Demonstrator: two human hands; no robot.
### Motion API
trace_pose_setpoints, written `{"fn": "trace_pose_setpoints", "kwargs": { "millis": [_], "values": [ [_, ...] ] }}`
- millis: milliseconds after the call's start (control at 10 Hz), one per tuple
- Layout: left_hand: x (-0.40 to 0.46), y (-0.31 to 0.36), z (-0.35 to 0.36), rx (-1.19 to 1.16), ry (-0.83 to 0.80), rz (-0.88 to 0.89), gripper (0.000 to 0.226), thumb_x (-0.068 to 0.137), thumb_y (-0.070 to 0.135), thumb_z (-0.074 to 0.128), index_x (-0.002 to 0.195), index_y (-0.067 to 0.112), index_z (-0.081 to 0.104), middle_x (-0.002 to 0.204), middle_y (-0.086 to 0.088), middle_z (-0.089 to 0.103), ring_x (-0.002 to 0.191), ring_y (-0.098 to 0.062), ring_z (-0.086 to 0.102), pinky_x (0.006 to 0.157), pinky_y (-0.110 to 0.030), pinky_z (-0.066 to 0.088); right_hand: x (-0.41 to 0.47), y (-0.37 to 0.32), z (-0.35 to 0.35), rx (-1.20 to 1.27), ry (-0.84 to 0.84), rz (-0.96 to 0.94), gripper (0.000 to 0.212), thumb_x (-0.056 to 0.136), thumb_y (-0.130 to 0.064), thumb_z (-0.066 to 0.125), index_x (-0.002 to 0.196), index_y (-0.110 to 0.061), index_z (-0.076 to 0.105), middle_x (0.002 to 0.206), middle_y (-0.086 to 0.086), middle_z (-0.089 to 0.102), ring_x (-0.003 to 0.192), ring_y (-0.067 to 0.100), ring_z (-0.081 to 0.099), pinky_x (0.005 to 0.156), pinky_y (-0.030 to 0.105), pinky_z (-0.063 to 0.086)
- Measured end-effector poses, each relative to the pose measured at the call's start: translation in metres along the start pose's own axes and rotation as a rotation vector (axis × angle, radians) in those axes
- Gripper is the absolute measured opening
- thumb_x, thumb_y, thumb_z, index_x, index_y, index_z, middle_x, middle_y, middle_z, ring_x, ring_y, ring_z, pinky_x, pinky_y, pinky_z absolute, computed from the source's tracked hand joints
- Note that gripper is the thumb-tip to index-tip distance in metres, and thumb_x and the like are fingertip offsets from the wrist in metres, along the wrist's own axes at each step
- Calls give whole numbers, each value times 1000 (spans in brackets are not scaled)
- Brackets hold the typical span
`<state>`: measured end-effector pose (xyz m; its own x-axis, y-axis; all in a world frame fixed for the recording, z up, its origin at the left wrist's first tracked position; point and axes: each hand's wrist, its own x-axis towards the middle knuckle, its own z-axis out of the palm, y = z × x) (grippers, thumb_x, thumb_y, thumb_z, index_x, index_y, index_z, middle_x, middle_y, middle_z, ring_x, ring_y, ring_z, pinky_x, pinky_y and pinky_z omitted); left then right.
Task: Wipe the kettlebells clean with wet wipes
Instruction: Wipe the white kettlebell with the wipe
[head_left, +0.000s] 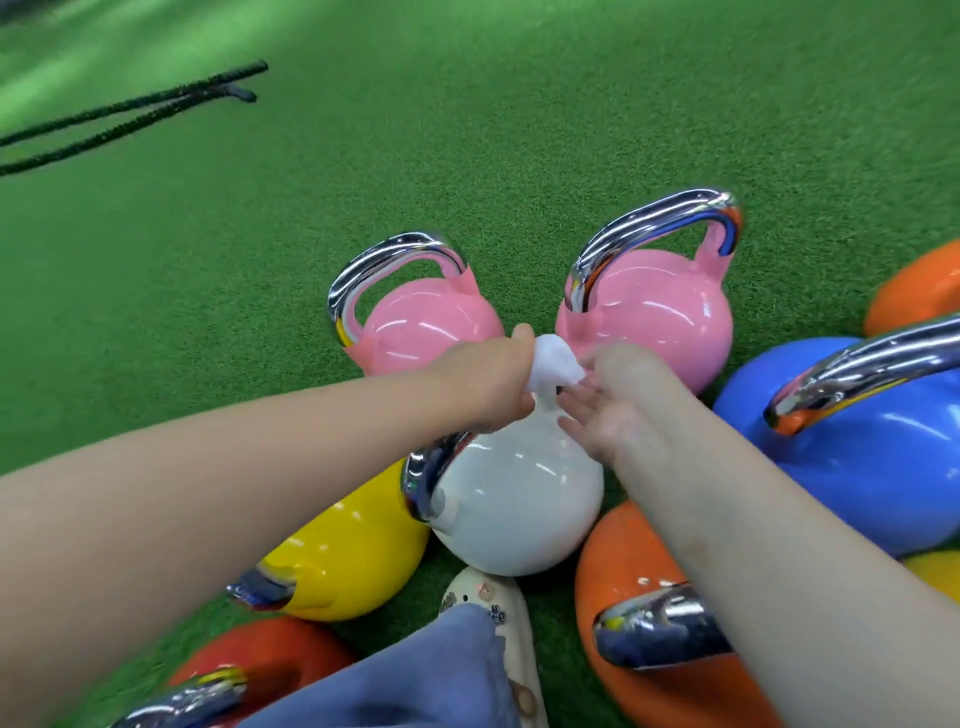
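Several glossy kettlebells with chrome handles stand close together on green turf. A white kettlebell is in the middle, right under my hands. My left hand grips a crumpled white wet wipe just above that kettlebell's far end. My right hand is beside the wipe with its fingers spread, touching or nearly touching it. Two pink kettlebells stand upright just beyond my hands.
A yellow kettlebell lies at the left, a blue one at the right, orange ones around them and a red one at the bottom left. My shoe is near the white kettlebell. Black ropes lie far left.
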<state>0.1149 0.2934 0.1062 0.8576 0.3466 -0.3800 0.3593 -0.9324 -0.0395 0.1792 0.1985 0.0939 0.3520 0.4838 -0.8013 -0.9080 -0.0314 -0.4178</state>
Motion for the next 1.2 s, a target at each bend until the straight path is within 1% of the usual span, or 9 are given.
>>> {"fn": "trace_pose_setpoints", "kwargs": {
  "millis": [100, 200, 300, 500, 600, 700, 800, 900, 1200],
  "values": [
    [5, 7, -7, -1, -48, -17, 26, 87, 15, 50, 105, 11, 32, 78, 1, 47, 72, -27, 45, 59, -31, 31, -26, -32, -11, -165, 10, -361, 38, 95, -3, 39, 132, 0, 44, 96, 7, 57, 73, 16, 52, 66, 21, 46],
    [3, 2, -11, -57, -133, -30, 32, 87, 27, 57, 103, 12, 33, 77, 0, 55, 74, -26, 51, 59, -32, 35, -16, -37, -12, -678, 22, -830, 43, 86, 10, 42, 124, -8, 53, 92, -6, 54, 79, 3, 54, 58, 0, 38],
    [-2, -9, -20, -284, -165, -25, 44, 89, 42, 56, 120, 14, 44, 110, -6, 62, 94, -24, 56, 77, -30, 39, -6, -38, -5, -1263, -285, -1070, 57, 78, 14, 50, 129, -11, 50, 119, -4, 55, 119, 9, 50, 90, 2, 31],
    [-33, -41, -4, -796, 218, -206, 29, 100, 22, 34, 118, 12, 56, 121, -8, 57, 111, -23, 52, 96, -29, 36, 13, -42, 17, -2039, -618, -1016, 71, 79, -24, 71, 142, -28, 38, 138, -5, 51, 126, 14, 45, 101, 22, 30],
    [-41, -40, 21, -1128, 481, -321, 22, 99, 18, 36, 89, 20, 55, 89, 2, 61, 76, -19, 59, 87, -42, 47, 28, -37, 23, -2220, -699, -1081, 47, 77, -35, 72, 120, -24, 56, 114, 1, 63, 108, 22, 54, 89, 37, 42],
    [-44, -37, 42, -1148, 601, -401, 22, 99, 20, 35, 86, 17, 52, 76, 8, 57, 63, -10, 54, 78, -36, 45, 34, -20, 26, -2309, -666, -1328, 35, 73, -26, 72, 99, -18, 50, 93, 4, 60, 92, 26, 59, 70, 35, 46],
    [-44, -31, 55, -1171, 680, -433, 23, 99, 25, 36, 81, 19, 49, 72, 8, 55, 67, -16, 51, 78, -42, 44, 39, 11, 22, -2077, -620, -1800, 39, 53, -13, 78, 81, -13, 51, 60, 5, 56, 51, 26, 58, 42, 26, 37],
    [-44, -31, 57, -1215, 764, -462, 23, 88, 39, 33, 77, 24, 48, 71, 8, 55, 68, -9, 50, 78, -37, 43, 40, 37, 28, -1910, -606, -2007, 12, 66, -11, 44, 74, -10, 54, 53, 3, 55, 41, 22, 53, 42, 22, 33],
    [-35, -29, 62, -1123, 799, -413, 33, 84, 54, 26, 80, 29, 47, 72, 11, 55, 68, -12, 50, 77, -43, 46, 58, 13, 19, -1773, -577, -2036, 11, 63, -23, 45, 72, -18, 50, 52, -1, 51, 43, 20, 50, 41, 22, 29]
  ]
}}
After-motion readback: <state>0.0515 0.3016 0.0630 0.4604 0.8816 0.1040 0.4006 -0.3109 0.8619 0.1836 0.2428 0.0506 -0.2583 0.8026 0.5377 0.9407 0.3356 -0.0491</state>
